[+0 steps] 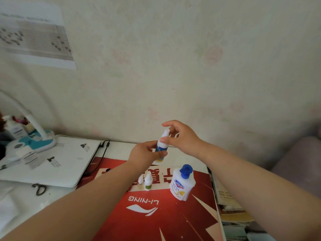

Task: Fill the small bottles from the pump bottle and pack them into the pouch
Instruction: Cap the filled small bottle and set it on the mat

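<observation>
While both hands are lifted above the tabletop, they share one small bottle, white with a blue and yellow label, which is held roughly upright in the air beyond the pump bottle and a little to its left. The left hand has its fingers and thumb curled round the lower body of that small bottle. The right hand pinches its upper part, with the thumb against the side and the forefinger arched over the white top. The pump bottle, white with a blue cap, stands on a red sheet printed with white letters. Two more small bottles stand on the same sheet to the left of the pump bottle, apart from it: a white one with a green band and, just beside it on the far side from the pump bottle, a tinier one. Farther left of the pump bottle lie a closed white laptop with stickers, a black cable along its edge, scissors and a teal and white desk lamp. To the right of the pump bottle, a stack of books sits below the tabletop edge.
</observation>
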The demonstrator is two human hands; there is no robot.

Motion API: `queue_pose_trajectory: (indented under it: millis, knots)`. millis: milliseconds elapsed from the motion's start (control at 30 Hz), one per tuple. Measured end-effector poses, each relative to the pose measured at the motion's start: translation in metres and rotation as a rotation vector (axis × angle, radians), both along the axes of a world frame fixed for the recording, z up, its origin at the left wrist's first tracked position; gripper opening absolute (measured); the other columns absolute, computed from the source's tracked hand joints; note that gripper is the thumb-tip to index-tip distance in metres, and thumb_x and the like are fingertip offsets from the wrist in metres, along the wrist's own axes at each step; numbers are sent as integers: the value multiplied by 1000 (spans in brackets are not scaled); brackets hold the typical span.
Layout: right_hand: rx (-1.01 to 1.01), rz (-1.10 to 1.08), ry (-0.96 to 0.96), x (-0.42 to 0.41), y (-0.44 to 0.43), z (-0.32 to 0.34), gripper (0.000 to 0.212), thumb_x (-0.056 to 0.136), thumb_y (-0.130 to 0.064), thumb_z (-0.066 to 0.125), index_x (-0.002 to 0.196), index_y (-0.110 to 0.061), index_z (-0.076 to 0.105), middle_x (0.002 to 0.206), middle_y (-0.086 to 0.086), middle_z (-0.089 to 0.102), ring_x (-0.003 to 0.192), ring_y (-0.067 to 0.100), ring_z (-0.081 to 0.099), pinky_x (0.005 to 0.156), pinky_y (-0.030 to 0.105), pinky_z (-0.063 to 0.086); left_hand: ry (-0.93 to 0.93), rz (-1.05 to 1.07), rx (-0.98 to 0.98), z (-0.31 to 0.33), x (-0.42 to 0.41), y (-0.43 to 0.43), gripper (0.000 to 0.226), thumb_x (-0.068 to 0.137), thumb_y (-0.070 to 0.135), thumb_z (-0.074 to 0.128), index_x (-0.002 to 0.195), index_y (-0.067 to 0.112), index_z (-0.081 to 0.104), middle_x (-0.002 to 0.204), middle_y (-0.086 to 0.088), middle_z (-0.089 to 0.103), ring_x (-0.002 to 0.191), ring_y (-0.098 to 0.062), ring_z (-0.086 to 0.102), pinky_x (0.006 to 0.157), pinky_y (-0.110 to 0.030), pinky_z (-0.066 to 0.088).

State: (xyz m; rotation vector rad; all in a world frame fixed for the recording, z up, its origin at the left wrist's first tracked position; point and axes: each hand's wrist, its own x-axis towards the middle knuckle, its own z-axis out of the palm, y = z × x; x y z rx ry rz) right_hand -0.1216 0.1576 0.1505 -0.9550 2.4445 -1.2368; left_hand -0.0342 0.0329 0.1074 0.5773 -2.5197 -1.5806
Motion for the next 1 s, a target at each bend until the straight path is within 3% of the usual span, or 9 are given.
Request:
queue_pose_trajectory:
  millis: [100, 167, 233, 400, 600, 700, 867, 1000]
  knots:
    - [-26, 44, -50, 0, 3, -3, 50, 84, -15, 69, 129, -24, 49, 109, -6, 60, 99, 11, 56, 85, 20, 48, -2, 6, 10, -1, 1, 3, 40, 80, 32, 69, 119, 26, 61, 93, 5, 64, 81, -13, 58, 65, -16, 43]
    - [-45, 62, -88, 1, 5, -3, 50, 86, -9, 67, 130, -23, 48, 111, -6, 64, 96, 10, 58, 90, 26, 49, -2, 7, 11, -2, 1, 4, 41, 81, 32, 69, 121, 26, 60, 93, 4, 64, 74, -10, 56, 62, -17, 42]
    - [-33, 43, -64, 1, 5, -4, 51, 85, -9, 68, 130, -23, 48, 109, -4, 64, 92, 10, 58, 88, 24, 48, -5, 7, 2, -3, 2, 4, 40, 81, 31, 69, 120, 25, 61, 91, 3, 64, 67, -7, 51, 61, -18, 39]
    - [20, 15, -5, 4, 4, -10, 51, 82, -18, 72, 129, -22, 50, 100, -5, 54, 89, 9, 54, 72, 10, 41, -26, 10, 23, -9, 4, 9, 38, 79, 30, 70, 116, 26, 63, 91, 7, 65, 82, -12, 59, 71, -21, 44]
    - [14, 40, -43, 5, 8, -15, 49, 85, -15, 69, 129, -25, 48, 117, 0, 65, 107, 13, 59, 92, 25, 46, -38, 30, 33, -14, 6, 10, 42, 80, 31, 70, 120, 25, 61, 94, 4, 66, 74, -10, 56, 73, -25, 45]
    - [20, 17, -53, 6, 10, -16, 48, 84, -15, 70, 126, -26, 49, 112, -1, 65, 100, 13, 59, 86, 20, 43, -60, 17, 9, -15, 8, 12, 42, 82, 31, 68, 122, 24, 59, 93, 5, 64, 69, -7, 52, 73, -24, 43]
    - [48, 15, -48, 10, 11, -17, 40, 85, -17, 69, 116, -27, 47, 95, -10, 56, 79, 4, 53, 70, 13, 40, -88, -53, -27, -19, 12, 16, 39, 86, 32, 63, 123, 24, 58, 102, 6, 62, 92, -12, 57, 76, -21, 43]
    - [44, 12, -37, 14, 12, -21, 37, 84, -17, 70, 107, -28, 43, 95, -7, 55, 71, 2, 48, 66, 13, 37, -92, -59, -45, -24, 12, 14, 38, 85, 32, 64, 122, 30, 58, 113, 2, 63, 104, -14, 55, 88, -29, 43]
